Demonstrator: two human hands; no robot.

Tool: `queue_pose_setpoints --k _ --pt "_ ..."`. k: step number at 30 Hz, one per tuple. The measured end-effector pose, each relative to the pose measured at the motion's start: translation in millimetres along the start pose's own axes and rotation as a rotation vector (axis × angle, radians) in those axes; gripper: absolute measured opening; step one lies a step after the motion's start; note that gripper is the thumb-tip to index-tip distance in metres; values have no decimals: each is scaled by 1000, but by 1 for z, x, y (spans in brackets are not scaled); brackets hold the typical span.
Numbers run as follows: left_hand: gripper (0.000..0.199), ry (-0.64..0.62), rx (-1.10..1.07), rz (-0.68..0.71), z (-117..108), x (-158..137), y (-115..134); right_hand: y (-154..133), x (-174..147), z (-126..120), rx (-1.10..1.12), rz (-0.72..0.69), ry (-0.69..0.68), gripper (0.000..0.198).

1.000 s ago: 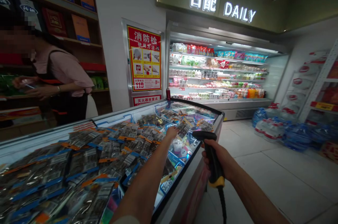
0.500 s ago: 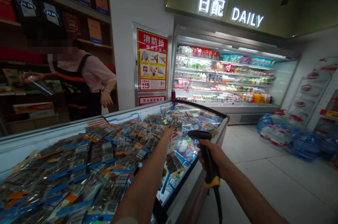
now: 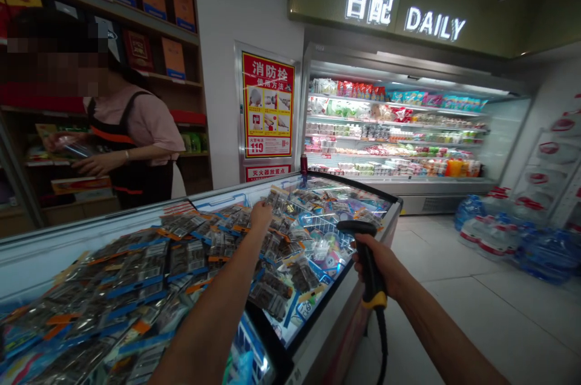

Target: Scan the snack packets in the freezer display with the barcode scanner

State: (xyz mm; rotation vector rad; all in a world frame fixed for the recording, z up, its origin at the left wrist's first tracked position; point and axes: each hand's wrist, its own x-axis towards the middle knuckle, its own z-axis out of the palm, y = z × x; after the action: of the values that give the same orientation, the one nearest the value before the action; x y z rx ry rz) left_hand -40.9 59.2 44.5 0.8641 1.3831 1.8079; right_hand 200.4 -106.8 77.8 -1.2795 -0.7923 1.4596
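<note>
My right hand (image 3: pixel 385 267) grips a black barcode scanner (image 3: pixel 365 255) with a yellow band, its cable hanging down, beside the freezer's right end. My left hand (image 3: pixel 262 215) reaches across the glass top of a chest freezer (image 3: pixel 318 336) and rests among several hanging-card packets (image 3: pixel 181 258) with blue and orange headers spread over the lid. Whether its fingers pinch a packet is hidden.
A person in a pink shirt and dark apron stands behind the freezer at wooden shelves (image 3: pixel 149 16). A lit open chiller (image 3: pixel 394 131) lines the back wall. Wrapped water bottles (image 3: pixel 521 240) sit on the floor at right. A red fire notice (image 3: pixel 267 106) hangs on the wall.
My left hand has moved left and farther back over the packets. The scanner stays in my right hand. The person behind the freezer has turned back toward the shelves.
</note>
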Motion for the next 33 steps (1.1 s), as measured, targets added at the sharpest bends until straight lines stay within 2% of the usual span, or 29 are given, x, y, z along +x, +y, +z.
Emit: queue_pose_setpoints --k 2,4,5,9,13,16,21,27,30,33 --pt "3 26 407 77 -24 6 8 0 4 -2 7 -8 -2 18" --pt "16 58 763 122 -45 6 14 0 8 -3 22 -6 -12 18" --pt "22 74 862 123 -54 4 16 0 10 -4 32 -2 -18 18" --pt "29 142 1067 135 -72 -5 18 -1 12 -10 51 -12 -20 19" --pt "38 287 1131 286 -61 -15 20 -5 8 -24 58 -40 26 18" --pt "40 258 1096 404 -29 -26 22 -8 7 -39 88 -51 66 17" --pt "39 15 1034 519 59 -61 8 -16 12 -69 121 -45 159 15" --pt "41 -431 1030 581 158 -118 -51 -21 26 -101 130 -37 226 14" --pt "41 -665 1037 627 197 -138 -78 -22 36 -116 122 -43 257 15" --pt "43 -872 1043 650 229 -146 -95 -23 44 -128 122 -56 280 16"
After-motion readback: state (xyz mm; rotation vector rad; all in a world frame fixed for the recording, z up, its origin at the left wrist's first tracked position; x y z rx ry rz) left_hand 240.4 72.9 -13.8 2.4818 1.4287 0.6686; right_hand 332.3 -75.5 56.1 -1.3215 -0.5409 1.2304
